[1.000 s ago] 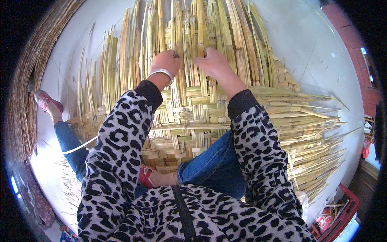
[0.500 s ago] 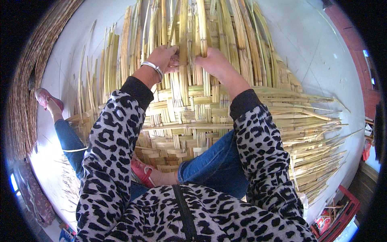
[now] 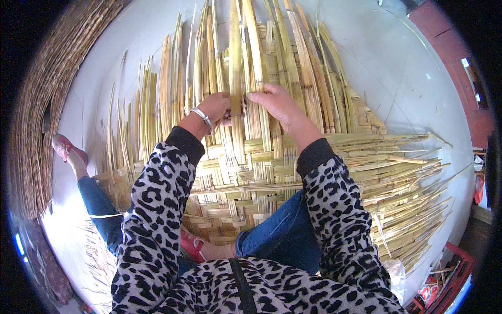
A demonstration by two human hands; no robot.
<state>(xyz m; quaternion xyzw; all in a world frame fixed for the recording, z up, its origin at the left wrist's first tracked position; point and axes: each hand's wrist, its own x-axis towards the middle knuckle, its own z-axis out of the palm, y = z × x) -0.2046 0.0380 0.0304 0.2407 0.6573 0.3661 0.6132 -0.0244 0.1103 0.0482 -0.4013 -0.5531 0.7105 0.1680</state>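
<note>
A half-woven mat (image 3: 251, 172) of flat, yellow-green split-reed strips lies in front of me, its loose ends pointing away and to the right. My left hand (image 3: 214, 108), with a silver bangle (image 3: 203, 118) at its wrist, has its fingers closed at a wide upright reed strip (image 3: 236, 57); the strip hides its fingertips. Just to the right, my right hand (image 3: 277, 104) grips another upright strip (image 3: 255, 47), thumb pointing inward and fingers partly hidden behind the reeds. Below both hands, crosswise strips (image 3: 282, 153) pass over and under the upright ones.
My legs in jeans (image 3: 282, 230) and red shoes (image 3: 192, 245) rest on and beside the mat. A tall bundle of dry brown stalks (image 3: 47, 115) stands at left. On the right are reddish wooden furniture (image 3: 449, 52) and a red frame (image 3: 455, 272).
The whole view has shifted, so mat and hands sit lower in the picture. Both hands stay at the same upright strips, slightly nearer the woven part.
</note>
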